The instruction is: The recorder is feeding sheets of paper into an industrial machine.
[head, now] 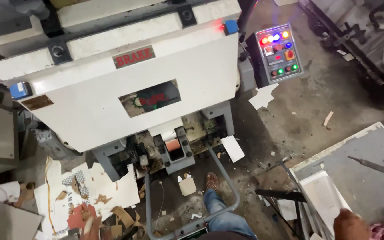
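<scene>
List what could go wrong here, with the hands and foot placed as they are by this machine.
1. The sandalled foot stands inside the grey floor bar, close to the machine's open mechanism; the toes look exposed.
2. Card scraps litter the floor, so a slip seems possible.
3. The right hand rests on the white sheet stack and the left hand is low among scraps, both at the frame's edge.

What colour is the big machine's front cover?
White, scuffed and grimy. The cover shows in the head view, the only one.
</scene>
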